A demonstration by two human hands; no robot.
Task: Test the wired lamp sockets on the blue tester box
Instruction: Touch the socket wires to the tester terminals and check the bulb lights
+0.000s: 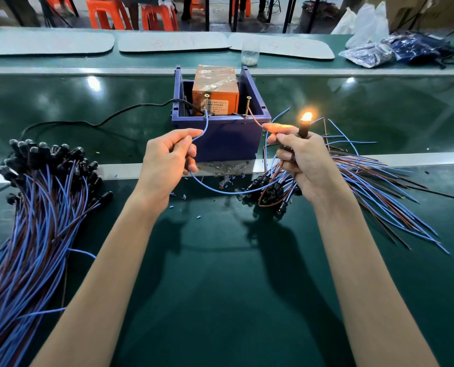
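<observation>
Head view puts the blue tester box point(220, 139) at the middle of the green bench point(220, 287), just beyond our hands. Our left hand point(167, 157) pinches a blue wire point(206, 123) between thumb and forefinger, its tip up at the left screw point(207, 100) on the box. Our right hand point(302, 160) pinches a brown wire point(255, 120) that runs to the right screw point(248, 105), its other fingers curled round a dark socket point(303, 129) whose bulb point(306, 117) glows orange. More sockets point(268, 192) dangle under that hand, and a big pile point(48, 168) lies at left.
</observation>
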